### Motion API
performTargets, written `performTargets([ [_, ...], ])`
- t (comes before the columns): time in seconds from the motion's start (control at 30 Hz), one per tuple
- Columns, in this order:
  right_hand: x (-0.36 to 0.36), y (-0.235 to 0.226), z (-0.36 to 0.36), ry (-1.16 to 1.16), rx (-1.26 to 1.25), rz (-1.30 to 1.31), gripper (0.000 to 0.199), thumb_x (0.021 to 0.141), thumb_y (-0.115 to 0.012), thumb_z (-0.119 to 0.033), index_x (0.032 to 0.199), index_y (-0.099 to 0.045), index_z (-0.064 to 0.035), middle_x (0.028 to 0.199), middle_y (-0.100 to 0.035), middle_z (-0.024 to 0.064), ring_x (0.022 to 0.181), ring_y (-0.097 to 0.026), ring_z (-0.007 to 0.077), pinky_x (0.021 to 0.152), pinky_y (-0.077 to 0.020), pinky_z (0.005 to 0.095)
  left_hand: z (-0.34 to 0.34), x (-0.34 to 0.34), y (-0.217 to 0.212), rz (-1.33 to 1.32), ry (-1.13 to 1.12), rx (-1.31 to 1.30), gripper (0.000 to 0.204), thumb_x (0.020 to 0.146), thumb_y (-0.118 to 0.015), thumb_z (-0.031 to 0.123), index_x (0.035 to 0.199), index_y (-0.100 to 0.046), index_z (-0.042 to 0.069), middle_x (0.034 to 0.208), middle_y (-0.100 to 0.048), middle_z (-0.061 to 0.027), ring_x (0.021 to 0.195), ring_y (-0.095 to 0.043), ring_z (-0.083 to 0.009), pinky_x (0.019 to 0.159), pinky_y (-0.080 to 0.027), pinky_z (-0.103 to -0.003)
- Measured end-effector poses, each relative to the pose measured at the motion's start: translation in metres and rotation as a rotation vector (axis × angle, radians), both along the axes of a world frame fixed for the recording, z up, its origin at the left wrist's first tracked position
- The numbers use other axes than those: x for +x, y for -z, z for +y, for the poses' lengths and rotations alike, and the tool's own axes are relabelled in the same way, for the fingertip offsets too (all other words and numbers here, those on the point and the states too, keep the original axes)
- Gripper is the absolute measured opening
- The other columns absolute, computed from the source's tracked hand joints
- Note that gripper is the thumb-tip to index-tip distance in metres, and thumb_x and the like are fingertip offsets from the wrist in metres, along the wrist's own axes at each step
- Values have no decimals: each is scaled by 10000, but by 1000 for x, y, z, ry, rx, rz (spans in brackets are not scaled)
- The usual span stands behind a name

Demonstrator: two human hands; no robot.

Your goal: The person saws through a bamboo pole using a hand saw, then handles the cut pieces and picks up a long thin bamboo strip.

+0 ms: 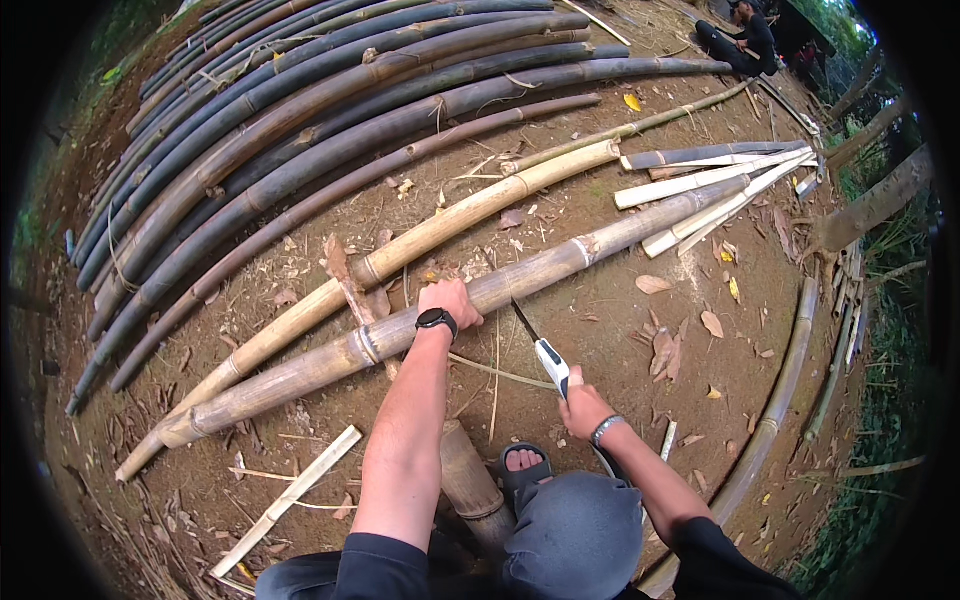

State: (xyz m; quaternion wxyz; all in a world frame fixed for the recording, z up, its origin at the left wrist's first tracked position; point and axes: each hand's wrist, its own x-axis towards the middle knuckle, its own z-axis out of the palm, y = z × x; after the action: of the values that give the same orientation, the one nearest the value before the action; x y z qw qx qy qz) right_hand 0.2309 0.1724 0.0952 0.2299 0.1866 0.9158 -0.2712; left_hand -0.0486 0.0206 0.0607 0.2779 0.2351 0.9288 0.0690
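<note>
We have the left hand (452,303) on the long, thick grey-brown bamboo pole (625,233), its fingers folded over the top, probably to steady it; tips are hidden, so we can't tell whether they grasp or only press. The pole lies directly under those fingers, running out to both sides of them. Right fingers wrap firmly around the white-and-dark handle of the dark-bladed handsaw (549,361), near side of the pole; we read the low, angled hold as being for control of the blade, which meets the pole just right of the left fingers. A dark sliver beyond the far edge may be the blade's tip; we can't tell whether the middle sits in a cut or underneath. Left of the left fingers, a rough brown crosswise strip (350,292) goes beneath the pole, perhaps as a prop; its contact is hidden. Nearer us than both sets of fingers, the thick brown bamboo stub (468,478) is partly covered by the dark grey clothed knee (575,537).
</note>
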Motion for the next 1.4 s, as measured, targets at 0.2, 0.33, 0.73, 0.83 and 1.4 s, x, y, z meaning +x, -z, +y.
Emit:
performTargets([
  [0.2,36,-1,3,-3,-53,50,618,882,-531,-112,1332,-196,148,758,-613,364,761,-630,528,727,-491,599,-7,-6,4,27,-16,-50,564,637,-850,463,1024,-739,67,1069,-722,-170,998,-703,-296,868,-563,-383],
  [0.33,-12,1,1,-13,-62,-29,597,876,-500,-69,1321,-199,191,760,-610,373,784,-642,516,723,-507,576,-4,1,7,31,-20,-23,613,624,-843,506,1026,-734,55,1086,-718,-169,1000,-700,-300,875,-560,-386],
  [0.73,46,-30,-6,59,-108,-78,425,906,-444,-59,1276,-299,93,869,-641,357,833,-646,514,693,-509,565,-9,3,5,35,-41,-128,643,634,-836,514,1068,-717,54,1099,-714,-172,1040,-687,-292,894,-547,-382],
  [0.83,28,-23,3,35,-73,-100,463,898,-448,-55,1303,-284,100,894,-641,359,853,-649,505,714,-510,562,0,5,5,94,8,-97,638,637,-835,501,1064,-715,42,1102,-711,-180,1031,-689,-303,891,-549,-385],
  [1.4,51,-29,4,67,-85,-48,295,916,-447,-65,1167,-395,82,825,-643,341,807,-657,492,668,-523,536,-3,0,0,88,-8,-138,613,664,-818,501,1070,-713,54,1099,-712,-183,1004,-698,-306,878,-556,-383],
])
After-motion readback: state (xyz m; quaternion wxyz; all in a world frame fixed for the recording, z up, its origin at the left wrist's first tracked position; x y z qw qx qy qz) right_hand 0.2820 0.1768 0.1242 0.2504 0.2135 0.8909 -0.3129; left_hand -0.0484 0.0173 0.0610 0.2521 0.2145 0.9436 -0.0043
